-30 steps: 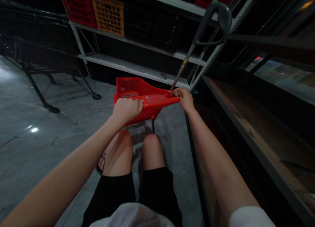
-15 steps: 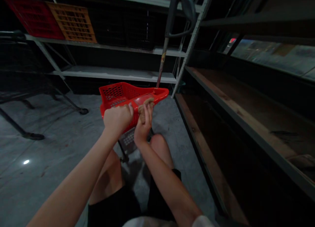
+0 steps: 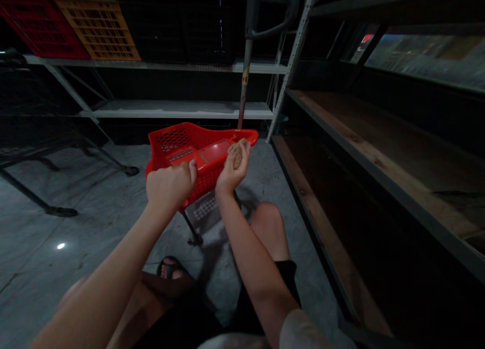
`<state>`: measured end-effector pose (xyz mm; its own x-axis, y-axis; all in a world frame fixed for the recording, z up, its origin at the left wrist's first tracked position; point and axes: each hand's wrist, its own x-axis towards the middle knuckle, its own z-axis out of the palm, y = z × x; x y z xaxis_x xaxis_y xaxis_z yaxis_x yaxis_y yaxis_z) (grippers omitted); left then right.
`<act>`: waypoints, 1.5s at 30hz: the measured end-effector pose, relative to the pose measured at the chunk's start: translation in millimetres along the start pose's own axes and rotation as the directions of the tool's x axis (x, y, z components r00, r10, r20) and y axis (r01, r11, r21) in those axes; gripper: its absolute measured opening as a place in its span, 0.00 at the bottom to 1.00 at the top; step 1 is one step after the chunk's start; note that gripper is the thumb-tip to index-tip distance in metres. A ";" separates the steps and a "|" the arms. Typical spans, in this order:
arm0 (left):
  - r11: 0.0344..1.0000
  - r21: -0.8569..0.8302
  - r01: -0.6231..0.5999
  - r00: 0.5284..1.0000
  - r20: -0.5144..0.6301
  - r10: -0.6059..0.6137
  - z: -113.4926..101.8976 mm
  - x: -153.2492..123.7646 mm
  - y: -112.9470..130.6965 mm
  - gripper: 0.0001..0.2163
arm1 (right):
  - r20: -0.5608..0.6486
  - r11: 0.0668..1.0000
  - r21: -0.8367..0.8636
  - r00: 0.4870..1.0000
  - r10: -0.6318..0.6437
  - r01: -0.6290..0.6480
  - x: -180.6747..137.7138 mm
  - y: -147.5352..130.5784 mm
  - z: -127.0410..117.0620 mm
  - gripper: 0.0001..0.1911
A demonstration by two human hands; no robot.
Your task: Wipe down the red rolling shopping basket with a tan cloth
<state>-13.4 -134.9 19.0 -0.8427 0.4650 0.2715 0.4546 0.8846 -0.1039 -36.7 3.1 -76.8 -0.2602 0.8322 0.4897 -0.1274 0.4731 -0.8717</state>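
Handle [image 3: 250, 13] top cut off, your R hand [image 3: 232, 176] pinching part-hidden tan wad [image 3: 237, 154], L hand [image 3: 168, 186] gripping red perf'd basket [image 3: 205, 181]

Shop or storeroom: shelves [image 3: 178, 108], crates [image 3: 101, 30], basket cart [image 3: 206, 183]

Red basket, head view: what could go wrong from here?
1. The basket might shift or tip if pressed hard: the left hand grips its near rim at one end only.
2. The brown wad could slip, as the right hand appears to hold it with its fingers.
3. The leg with what looks like a caster could roll into the sandalled foot nearby.
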 end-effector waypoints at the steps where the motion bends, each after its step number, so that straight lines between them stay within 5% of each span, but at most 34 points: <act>1: 1.000 -0.004 0.002 1.000 0.007 -0.002 -0.1 0.0 0.6 0.34 | -0.040 0.998 0.050 0.999 0.030 -0.028 17.0 6.1 0.2 0.31; 6: 0.998 -0.040 0.054 0.999 0.011 -0.054 -1.5 2.7 10.9 0.34 | -0.135 0.894 0.419 0.962 0.235 -0.160 86.5 30.2 -1.5 0.27; 11: 0.991 -0.126 0.044 0.993 0.114 -0.029 -10.9 11.4 25.8 0.32 | -0.063 0.783 0.555 0.925 0.376 -0.281 54.6 9.0 -4.1 0.26; 15: 0.945 -0.261 -0.195 0.953 0.179 0.246 -16.2 18.2 21.2 0.25 | -0.003 0.915 0.392 0.994 0.106 -0.097 -18.3 -26.4 -22.8 0.20; 19: 0.811 -0.472 -0.346 0.891 0.104 0.441 -8.7 12.2 -5.1 0.22 | 0.103 0.962 0.203 0.973 -0.208 0.185 -38.5 -40.7 -56.7 0.15; 22: 0.800 -0.450 -0.397 0.906 -0.053 0.420 6.6 -1.6 -25.5 0.23 | 0.257 0.952 0.087 0.917 -0.305 0.292 -6.2 -32.5 -79.1 0.15; 25: 0.795 -0.425 -0.433 0.901 -0.189 0.390 26.3 -13.8 -29.4 0.23 | 0.410 0.950 -0.076 0.878 -0.247 0.302 47.2 -22.8 -91.2 0.16; 30: 0.812 -0.397 -0.428 0.869 -0.429 0.249 51.4 -22.0 1.7 0.24 | 0.524 0.886 -0.384 0.852 -0.021 0.258 128.5 -23.4 -95.3 0.17; 33: 0.816 -0.368 -0.445 0.779 -0.609 0.150 60.8 -29.2 27.0 0.25 | 0.533 0.835 -0.485 0.845 0.048 0.259 146.7 -25.9 -101.3 0.17; 36: 0.755 -0.402 -0.519 0.626 -0.780 0.015 67.9 -40.3 48.6 0.23 | 0.519 0.823 -0.504 0.853 0.046 0.262 139.8 -24.5 -114.9 0.17; 38: 0.710 -0.428 -0.560 0.569 -0.821 -0.046 70.8 -47.1 58.9 0.22 | 0.535 0.847 -0.446 0.845 -0.005 0.288 125.2 -23.1 -127.3 0.18; 45: 0.646 -0.508 -0.569 0.582 -0.804 -0.121 74.9 -47.9 67.3 0.21 | 0.595 0.891 -0.051 0.730 -0.335 0.450 36.2 -39.2 -159.0 0.17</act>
<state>35.9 -94.9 -72.7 -0.3129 0.1345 0.9402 0.9200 0.2889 0.2648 111.0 60.7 -22.2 -0.7173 0.2771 0.6393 -0.1820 0.8112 -0.5558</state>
